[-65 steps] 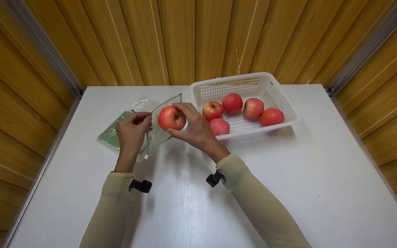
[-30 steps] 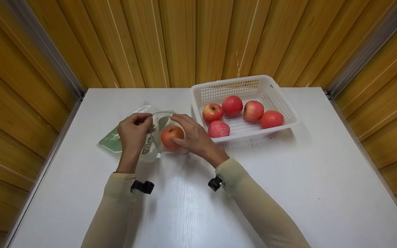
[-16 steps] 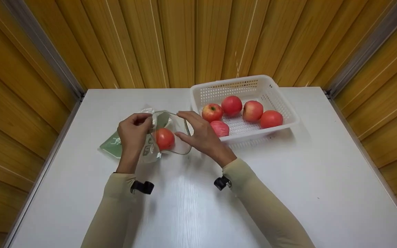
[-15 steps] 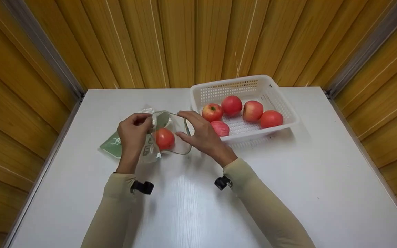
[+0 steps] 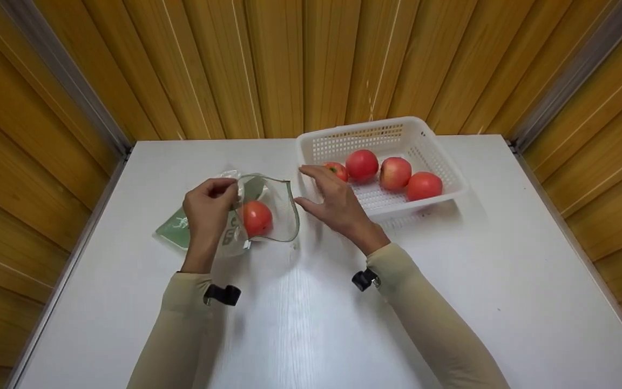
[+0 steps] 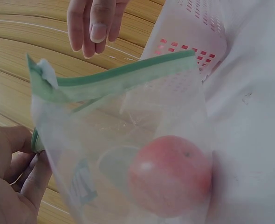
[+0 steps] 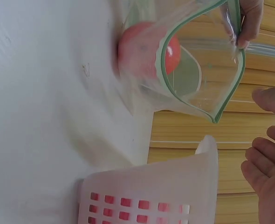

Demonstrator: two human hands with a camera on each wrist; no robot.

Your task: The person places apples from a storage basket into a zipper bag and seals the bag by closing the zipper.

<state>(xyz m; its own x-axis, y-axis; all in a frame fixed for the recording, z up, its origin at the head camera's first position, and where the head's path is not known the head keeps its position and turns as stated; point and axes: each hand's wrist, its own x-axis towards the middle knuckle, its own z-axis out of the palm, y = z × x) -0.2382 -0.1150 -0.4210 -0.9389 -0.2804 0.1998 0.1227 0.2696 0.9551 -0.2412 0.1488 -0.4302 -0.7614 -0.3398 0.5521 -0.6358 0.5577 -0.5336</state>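
Note:
My left hand (image 5: 209,210) pinches the edge of a clear zip bag (image 6: 114,112) with a green rim, whose mouth gapes toward the right. Inside the bag lies a red apple (image 5: 257,218), low down near the table in the right wrist view. My right hand (image 5: 338,205) holds nothing; its fingers and thumb are spread apart, between the bag's mouth and the white basket (image 5: 454,162). Several red apples sit in that basket, among them one apple (image 5: 362,165) near its middle. The right hand covers part of the basket's left front.
A green flat packet (image 5: 173,229), partly under the bag, lies at the left on the white table (image 5: 289,335). Behind the table stands a wood-look panel wall (image 5: 278,65). Metal posts run at both back corners.
The right hand put the apple into the bag and let it go. It then drew away right toward the basket, off the bag's rim. The left hand has stayed at the bag's edge.

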